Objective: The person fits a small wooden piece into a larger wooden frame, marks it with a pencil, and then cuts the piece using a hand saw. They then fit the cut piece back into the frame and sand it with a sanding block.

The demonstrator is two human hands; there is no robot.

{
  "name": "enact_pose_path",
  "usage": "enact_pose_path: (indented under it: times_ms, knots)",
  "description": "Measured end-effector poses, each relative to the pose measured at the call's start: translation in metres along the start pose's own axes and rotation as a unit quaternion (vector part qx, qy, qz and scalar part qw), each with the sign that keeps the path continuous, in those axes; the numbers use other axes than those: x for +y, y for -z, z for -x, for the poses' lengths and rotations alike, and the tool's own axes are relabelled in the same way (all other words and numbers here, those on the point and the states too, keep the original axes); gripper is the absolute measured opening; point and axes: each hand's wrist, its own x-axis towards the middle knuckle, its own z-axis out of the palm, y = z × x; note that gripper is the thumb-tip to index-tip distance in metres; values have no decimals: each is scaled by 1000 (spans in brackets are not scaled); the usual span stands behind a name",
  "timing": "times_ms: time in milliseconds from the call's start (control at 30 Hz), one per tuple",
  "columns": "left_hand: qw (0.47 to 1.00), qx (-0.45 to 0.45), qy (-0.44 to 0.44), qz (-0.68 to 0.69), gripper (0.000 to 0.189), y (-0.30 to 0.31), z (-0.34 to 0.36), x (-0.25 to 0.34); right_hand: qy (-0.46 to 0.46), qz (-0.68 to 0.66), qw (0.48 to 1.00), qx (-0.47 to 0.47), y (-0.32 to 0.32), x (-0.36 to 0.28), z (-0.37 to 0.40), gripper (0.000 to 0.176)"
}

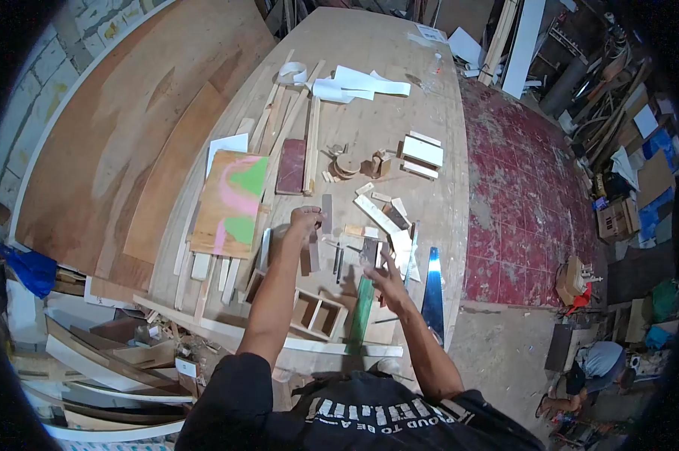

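Observation:
My left hand [307, 219] is closed above the table, its fingers curled together; what they hold, if anything, is too small to name. Just below it is a flat brown strip [314, 254], and a second grey-brown strip [326, 214] lies to its right. My right hand [388, 284] has its thumb and fingers apart, beside a small greyish block [370, 252]. A green strip [362, 310] passes under the right hand's near side. Between the hands lie dark pen-like sticks [338, 263]. A wooden box with compartments [317, 314] is partly covered by my left forearm.
A handsaw [432, 293] lies at the table's right edge. Wood offcuts [381, 213], a painted board [230, 203], a maroon block [291, 167], tape rolls [346, 166] and white strips [362, 84] occupy the worktable [422, 56]. Another person [596, 368] crouches at lower right.

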Motion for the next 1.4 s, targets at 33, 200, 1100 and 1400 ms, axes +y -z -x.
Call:
enact_pose_path:
  times_ms: [33,200,1100,1400]
  knots:
    - [1000,16,-5,-6,32,-1,-19,-4,-14,10,1000,18,8,6,5,92]
    - [998,30,23,-48,28,-1,-81,-27,-34,-44,998,25,37,24,37,78]
    - [882,174,-50,-435,34,2,86,-73,2,24,999,-33,25,30,57,53]
    - [871,151,-214,-415,25,3,154,-43,41,58,997,-37,13,6,56,56]
